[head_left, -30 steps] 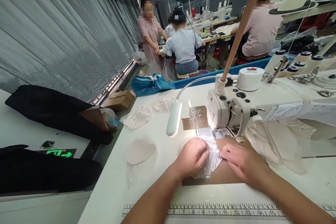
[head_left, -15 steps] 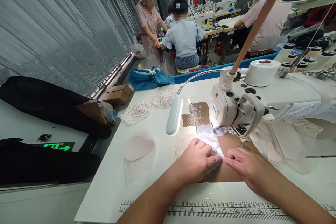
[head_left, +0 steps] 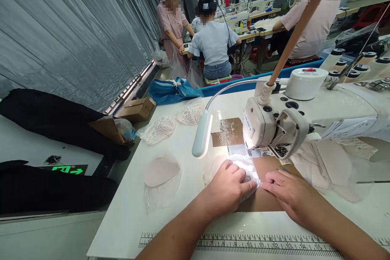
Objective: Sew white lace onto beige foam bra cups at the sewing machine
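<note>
A white lace cup piece (head_left: 248, 165) lies under the lit needle area of the sewing machine (head_left: 262, 124). My left hand (head_left: 230, 185) is closed over it, with the thumb and fingers gripping its near edge. At the right corner of the lace, my right hand (head_left: 282, 189) pinches the edge between thumb and forefinger. A slim dark pointed tool (head_left: 284, 169) shows beside the right fingers; whether that hand holds it I cannot tell. Brown board (head_left: 262, 205) covers the machine bed beneath both hands. The underside of the lace piece is hidden.
Two lace cups (head_left: 160, 129) and a beige cup piece with sheer fabric (head_left: 161, 174) lie to the left. The lamp (head_left: 202, 135) hangs near my left hand. Pale fabric pieces (head_left: 332, 166) are heaped right. A printed ruler (head_left: 250, 245) runs along the front edge. Co-workers sit beyond.
My right hand has shifted very slightly to the right. My left hand and the lace piece stay almost where they were.
</note>
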The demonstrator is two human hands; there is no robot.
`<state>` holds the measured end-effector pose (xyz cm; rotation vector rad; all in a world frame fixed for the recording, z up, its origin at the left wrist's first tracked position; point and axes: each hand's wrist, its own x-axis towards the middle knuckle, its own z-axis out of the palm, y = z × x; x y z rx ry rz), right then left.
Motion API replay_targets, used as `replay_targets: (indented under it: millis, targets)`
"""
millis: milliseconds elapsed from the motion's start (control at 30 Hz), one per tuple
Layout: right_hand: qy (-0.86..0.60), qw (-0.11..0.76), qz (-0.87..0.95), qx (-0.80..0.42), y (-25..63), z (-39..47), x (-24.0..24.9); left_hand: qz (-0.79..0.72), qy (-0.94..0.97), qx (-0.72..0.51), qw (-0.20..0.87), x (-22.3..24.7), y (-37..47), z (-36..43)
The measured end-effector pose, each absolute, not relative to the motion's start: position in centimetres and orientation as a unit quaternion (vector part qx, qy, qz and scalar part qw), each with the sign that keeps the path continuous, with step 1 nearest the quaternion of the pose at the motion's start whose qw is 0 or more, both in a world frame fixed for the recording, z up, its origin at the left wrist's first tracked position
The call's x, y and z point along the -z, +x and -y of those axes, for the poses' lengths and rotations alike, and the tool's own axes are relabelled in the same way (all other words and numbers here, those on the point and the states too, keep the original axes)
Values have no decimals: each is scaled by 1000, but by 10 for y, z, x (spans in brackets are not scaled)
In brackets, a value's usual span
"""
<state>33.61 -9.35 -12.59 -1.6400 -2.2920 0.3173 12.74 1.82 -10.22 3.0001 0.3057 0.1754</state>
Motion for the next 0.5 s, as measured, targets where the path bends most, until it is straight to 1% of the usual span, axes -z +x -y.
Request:
replay_targets:
  millis: [100, 167, 333, 500]
  targets:
    - [-569, 175, 792, -138, 338, 92, 122, -106, 990, -65, 66, 102, 128, -18]
    - [-567, 187, 791, -135, 338, 91, 122, -100, 990, -75, 69, 101, 128, -18]
    - [-577, 147, 800, -73, 331, 91, 130, -71, 989, -93, 92, 99, 131, -20]
    - [-578, 168, 798, -15, 328, 92, 142, -104, 990, -57, 79, 100, 132, -19]
